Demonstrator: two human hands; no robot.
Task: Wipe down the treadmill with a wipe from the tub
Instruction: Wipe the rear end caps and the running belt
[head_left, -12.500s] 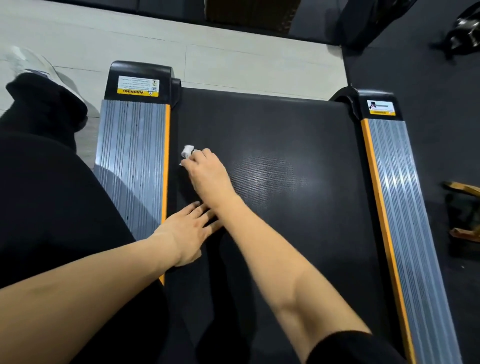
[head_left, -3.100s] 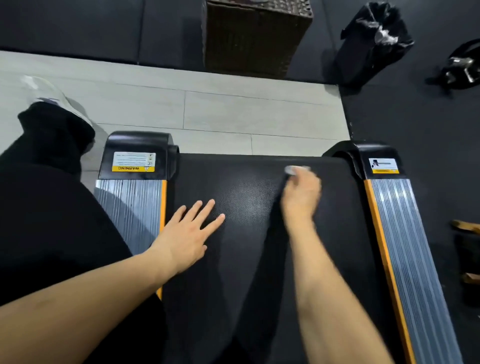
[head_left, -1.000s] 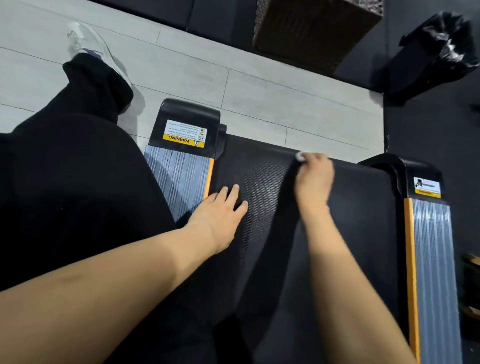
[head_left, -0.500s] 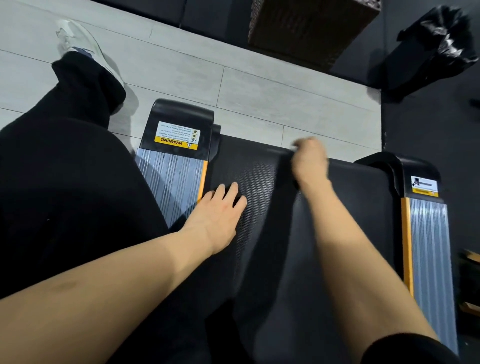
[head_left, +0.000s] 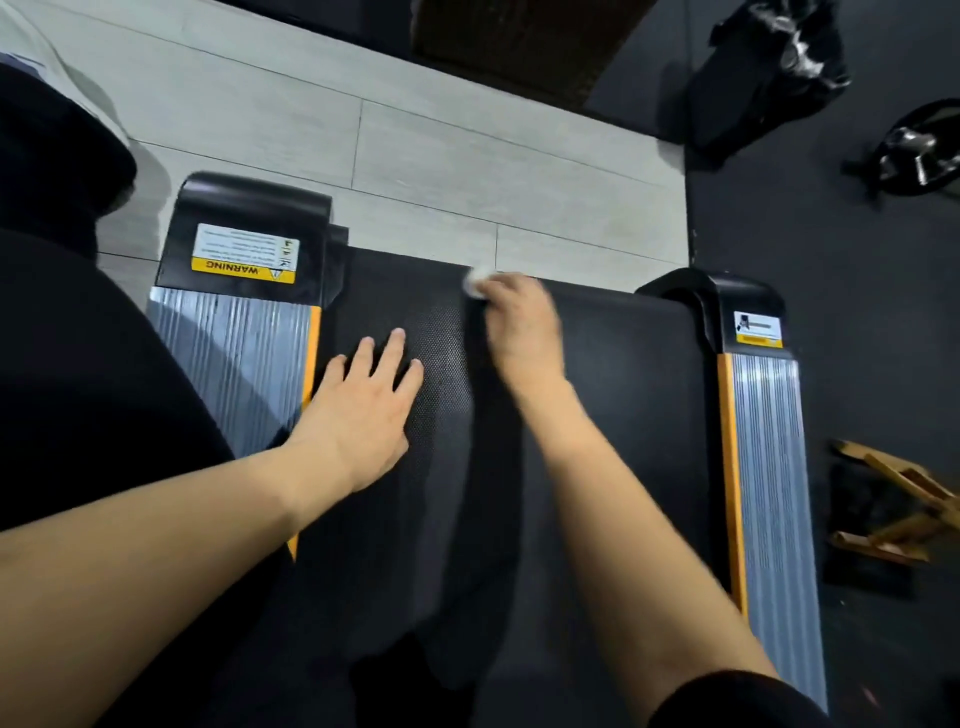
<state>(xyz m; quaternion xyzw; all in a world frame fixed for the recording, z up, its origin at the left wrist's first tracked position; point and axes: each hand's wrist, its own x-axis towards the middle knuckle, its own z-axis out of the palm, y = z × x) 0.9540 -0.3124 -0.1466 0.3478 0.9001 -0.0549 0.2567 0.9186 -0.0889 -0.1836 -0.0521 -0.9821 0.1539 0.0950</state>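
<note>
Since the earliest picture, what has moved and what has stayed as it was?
The right hand carried the wipe from the belt's left side, near the ribbed left rail, up to the far end of the belt. It still holds the wipe. The left hand stays flat on the belt beside that rail, a little further forward.

Left hand (head_left: 358, 410) lay flat, fingers spread, on the black textured treadmill belt (head_left: 623, 395). At its 2 o'clock, right hand (head_left: 522, 325) pinched a small crumpled white wipe (head_left: 474, 280) against the belt's far edge.
</note>
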